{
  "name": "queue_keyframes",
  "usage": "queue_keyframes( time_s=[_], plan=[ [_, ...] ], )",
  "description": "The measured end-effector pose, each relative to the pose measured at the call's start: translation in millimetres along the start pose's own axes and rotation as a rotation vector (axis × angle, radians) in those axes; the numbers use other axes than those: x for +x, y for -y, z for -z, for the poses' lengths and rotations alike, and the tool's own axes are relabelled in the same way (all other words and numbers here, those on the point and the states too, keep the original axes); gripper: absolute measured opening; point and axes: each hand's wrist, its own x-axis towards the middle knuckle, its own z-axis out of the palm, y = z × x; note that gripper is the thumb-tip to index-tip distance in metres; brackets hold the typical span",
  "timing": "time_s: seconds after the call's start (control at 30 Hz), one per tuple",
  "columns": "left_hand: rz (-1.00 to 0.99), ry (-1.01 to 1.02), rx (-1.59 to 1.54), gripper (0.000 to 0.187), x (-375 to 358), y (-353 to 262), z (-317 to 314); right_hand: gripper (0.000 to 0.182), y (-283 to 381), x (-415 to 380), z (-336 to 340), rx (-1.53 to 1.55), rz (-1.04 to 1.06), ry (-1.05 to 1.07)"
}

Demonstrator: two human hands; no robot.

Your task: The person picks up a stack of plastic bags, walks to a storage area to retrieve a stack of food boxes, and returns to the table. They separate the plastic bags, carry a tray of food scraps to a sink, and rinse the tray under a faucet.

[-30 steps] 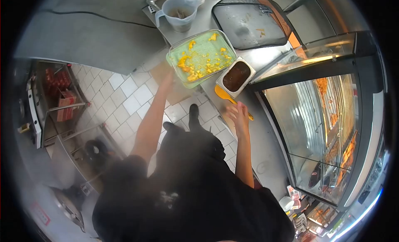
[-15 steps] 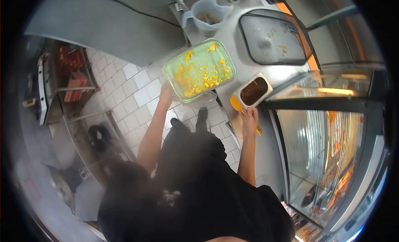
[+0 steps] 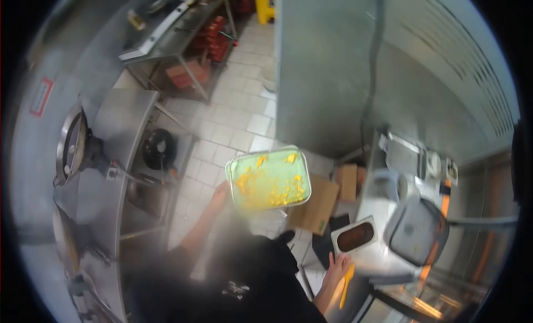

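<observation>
My left hand point(image 3: 220, 193) grips the left edge of a clear rectangular tray point(image 3: 269, 177) with a green bottom and scattered yellow food bits. The tray is held in the air over the tiled floor. My right hand point(image 3: 337, 266) is shut on the handle of a yellow spatula point(image 3: 345, 286), just below a small steel pan of dark brown sauce point(image 3: 355, 236) that sits on the steel counter point(image 3: 371, 258).
A clear jug point(image 3: 385, 185) and a dark lidded tray point(image 3: 416, 232) sit on the counter to the right. Cardboard boxes point(image 3: 314, 205) lie on the floor below the tray. Wok burners point(image 3: 158, 148) and steel stations line the left; a steel wall panel point(image 3: 327, 67) stands ahead.
The view has swung left toward the kitchen floor. My left hand has lifted the tray off the counter. My right hand has closed on the yellow spatula.
</observation>
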Motion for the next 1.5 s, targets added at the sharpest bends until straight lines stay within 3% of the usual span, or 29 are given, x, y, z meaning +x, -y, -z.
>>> queue_keyframes(
  time_s=[0.1, 0.13, 0.2, 0.23, 0.33, 0.37, 0.4, 0.5, 0.57, 0.6, 0.67, 0.77, 0.9, 0.93, 0.97, 1.03, 1.1, 1.17, 1.23, 1.3, 1.37, 1.43, 1.5],
  plan=[
    [-0.121, -0.043, -0.022, 0.045, 37.7, 45.4, 63.4, 0.01, -23.5, 43.2, -47.5, 0.03, -0.012, 0.179],
    [-0.055, -0.06, 0.015, 0.043, 40.3, -21.8, 98.7, 0.011, 22.4, 4.0, -110.2, 0.014, -0.05, 0.164],
    [-0.047, -0.12, 0.03, 0.042, 63.5, -22.2, 89.9, 0.012, 9.2, 49.4, -130.5, 0.017, -0.089, 0.21],
    [-0.064, -0.168, -0.012, 0.04, 84.6, -35.9, 128.5, 0.012, -13.9, 50.0, -179.8, 0.012, -0.084, 0.235],
    [-0.094, -0.258, -0.091, 0.035, 125.8, -55.2, 157.0, 0.008, -29.3, 68.2, -257.1, 0.056, -0.168, 0.362],
    [-0.058, -0.222, -0.122, 0.035, 138.2, -100.5, 208.1, 0.008, -4.1, 10.5, -332.6, 0.017, -0.147, 0.323],
    [-0.098, -0.234, -0.176, 0.034, 155.7, -120.4, 223.0, 0.008, -5.0, 4.4, -373.5, -0.009, -0.194, 0.336],
    [-0.129, -0.31, -0.219, 0.033, 236.7, -147.0, 252.8, 0.009, -14.5, 21.7, -465.5, -0.057, -0.256, 0.344],
    [-0.214, -0.348, -0.203, 0.034, 304.3, -152.9, 268.3, 0.01, -16.7, 43.6, -520.1, -0.058, -0.252, 0.549],
    [-0.214, -0.33, -0.193, 0.034, 327.8, -180.1, 272.0, 0.011, -15.9, 49.7, -555.9, -0.082, -0.266, 0.545],
    [-0.08, -0.395, -0.202, 0.035, 367.1, -231.1, 266.7, 0.011, -0.9, 68.1, -628.9, -0.093, -0.261, 0.565],
    [-0.232, -0.394, -0.307, 0.036, 447.2, -262.9, 284.5, 0.012, 9.4, 110.2, -710.7, -0.116, -0.285, 0.629],
    [-0.177, -0.331, -0.373, 0.037, 516.4, -351.4, 249.4, 0.011, 40.8, 201.6, -800.2, -0.181, -0.234, 0.62],
    [-0.131, -0.369, -0.283, 0.037, 553.2, -378.1, 290.7, 0.011, 24.9, 212.1, -861.8, -0.23, -0.165, 0.623],
    [-0.094, -0.399, -0.191, 0.038, 563.6, -421.7, 268.4, 0.011, 35.7, 236.8, -881.6, -0.271, -0.088, 0.626],
    [-0.019, -0.501, -0.293, 0.037, 588.8, -473.8, 225.5, 0.011, 60.7, 284.7, -919.6, -0.265, -0.084, 0.592],
    [-0.041, -0.409, -0.302, 0.036, 630.4, -501.3, 199.6, 0.012, 82.2, 332.9, -941.6, -0.284, -0.075, 0.546],
    [0.02, -0.452, -0.289, 0.035, 680.0, -527.7, 176.0, 0.012, 86.6, 386.9, -976.4, -0.238, -0.013, 0.402],
    [-0.125, -0.212, -0.383, 0.035, 734.9, -537.8, 162.6, 0.013, 102.0, 429.6, -1006.8, -0.221, -0.008, 0.385],
    [-0.192, -0.199, -0.192, 0.034, 790.9, -545.2, 177.3, 0.013, 97.2, 458.6, -1039.4, -0.187, 0.029, 0.406],
    [-0.168, -0.126, -0.273, 0.035, 847.6, -566.9, 188.1, 0.014, 81.1, 481.5, -1067.7, -0.128, 0.057, 0.378],
    [-0.068, -0.234, -0.295, 0.037, 885.4, -610.5, 148.1, 0.014, 90.1, 506.0, -1089.5, -0.112, 0.017, 0.262],
    [-0.156, -0.017, -0.203, 0.04, 961.5, -603.0, 156.8, 0.014, 111.3, 517.4, -1117.4, -0.112, -0.003, 0.19]
  ],
)
